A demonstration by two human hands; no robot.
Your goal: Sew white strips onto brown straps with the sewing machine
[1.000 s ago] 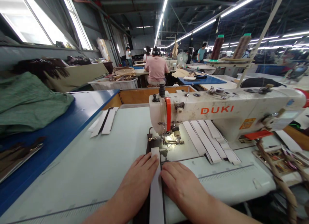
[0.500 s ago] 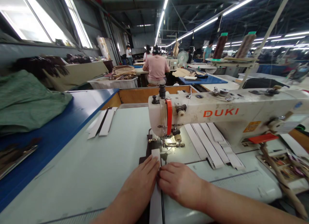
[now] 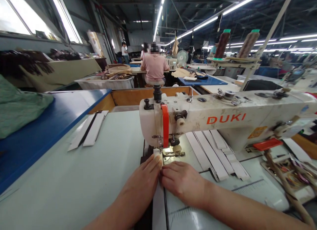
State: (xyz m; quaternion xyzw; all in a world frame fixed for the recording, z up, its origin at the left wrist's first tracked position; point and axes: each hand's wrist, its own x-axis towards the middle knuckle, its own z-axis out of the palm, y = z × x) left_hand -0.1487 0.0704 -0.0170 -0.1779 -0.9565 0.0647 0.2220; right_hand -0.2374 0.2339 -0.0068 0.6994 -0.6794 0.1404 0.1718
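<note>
A long white strip (image 3: 158, 208), backed by darker material along its edges, runs away from me under my hands to the sewing machine (image 3: 195, 112). Its far end is right at the needle area, where the presser foot is partly hidden. My left hand (image 3: 143, 178) lies flat on the strip, fingers stretched forward and pressing its top. Beside it, my right hand (image 3: 184, 183) has its fingers curled and closed at the strip's right edge. A dark piece (image 3: 144, 158) shows left of the strip's end.
Several white strips (image 3: 216, 159) lie under the machine arm, and more strips (image 3: 95, 129) at left. A parts tray (image 3: 294, 177) stands right. Thread cones (image 3: 222, 45) rise behind. Blue table (image 3: 81, 99) and green cloth (image 3: 21, 107) are left; a seated person (image 3: 155, 68) is ahead.
Both hands and the white strip have moved forward, bringing the strip's far end up to the needle area. The view has turned a little, so the machine appears farther left.
</note>
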